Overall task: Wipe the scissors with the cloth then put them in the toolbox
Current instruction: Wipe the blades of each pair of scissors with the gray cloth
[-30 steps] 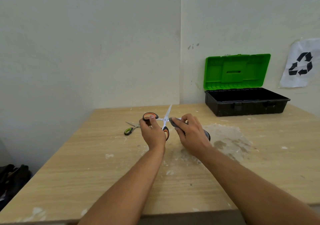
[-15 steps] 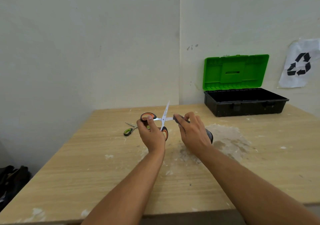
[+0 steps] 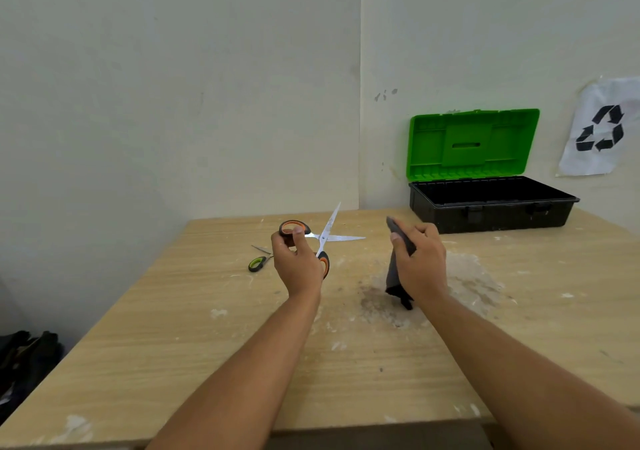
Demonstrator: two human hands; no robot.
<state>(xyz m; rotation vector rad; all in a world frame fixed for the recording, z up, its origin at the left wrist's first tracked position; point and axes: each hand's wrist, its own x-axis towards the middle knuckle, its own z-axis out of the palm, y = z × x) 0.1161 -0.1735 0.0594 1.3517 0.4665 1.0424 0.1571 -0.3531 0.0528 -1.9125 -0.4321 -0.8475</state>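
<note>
My left hand [image 3: 297, 265] grips the orange-and-black handles of a pair of scissors [image 3: 327, 235], held above the table with the blades spread wide apart. One blade points up and the other points right. My right hand [image 3: 420, 262] is closed on a dark grey cloth [image 3: 394, 273] that hangs down from the fist, a hand's width to the right of the blade tips and apart from them. The toolbox [image 3: 491, 207], black with its green lid raised, stands open at the back right against the wall.
A smaller pair of scissors with green handles [image 3: 259, 261] lies on the wooden table [image 3: 173, 328] just left of my left hand. White dust and stains cover the table's middle. A recycling sign [image 3: 602, 127] hangs on the right wall. Dark items lie on the floor at left.
My right hand has drawn the cloth off the right-pointing blade and moved away to the right. The scissors stay spread in my left hand.
</note>
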